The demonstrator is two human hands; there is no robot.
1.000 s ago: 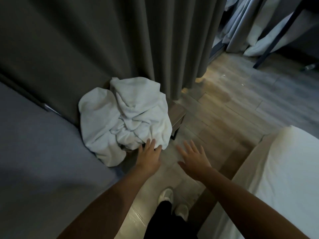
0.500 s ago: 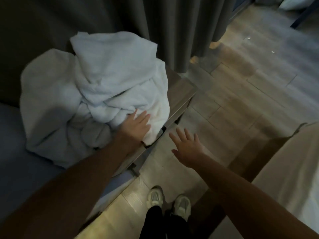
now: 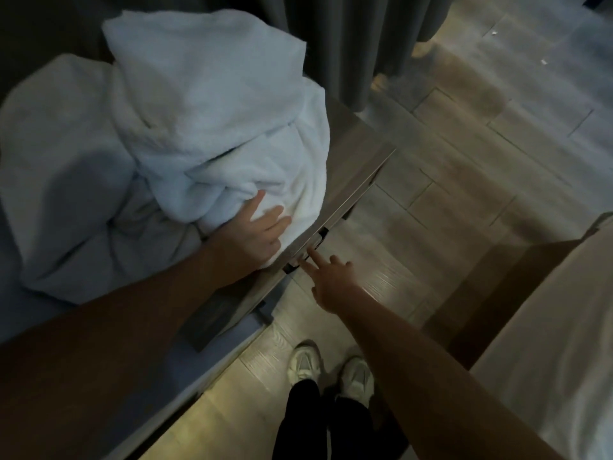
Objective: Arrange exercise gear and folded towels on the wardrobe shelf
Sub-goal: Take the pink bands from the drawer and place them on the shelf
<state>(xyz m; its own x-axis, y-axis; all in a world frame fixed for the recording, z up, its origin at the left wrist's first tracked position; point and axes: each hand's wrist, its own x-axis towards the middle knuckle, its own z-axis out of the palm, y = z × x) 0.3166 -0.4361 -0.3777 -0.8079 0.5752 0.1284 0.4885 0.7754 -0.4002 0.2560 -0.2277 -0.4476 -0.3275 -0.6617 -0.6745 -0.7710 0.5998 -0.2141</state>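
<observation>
Standing close below are the person's shoes on the wood floor, with a pale bed at the right edge. Just beyond them the right hand reaches with its grip wide and empty, two fingers stretched toward the dark handle on the front edge of a low wooden counter; whether a fingertip touches the handle is too blurred to tell. A little farther, the left hand lies flat, fingers spread, pressing the near corner of the crumpled white towels, holding nothing closed. The towels are heaped unfolded, partly on the counter and partly spilling left onto a grey surface, against the dark curtain behind. The likely trouble is that the heap overhangs the counter's front, so a tug at the handle or a one-handed pull could drag a loose layer to the floor. The towels lie under and beyond the left palm, and just beside, up and left of, the right fingers.
</observation>
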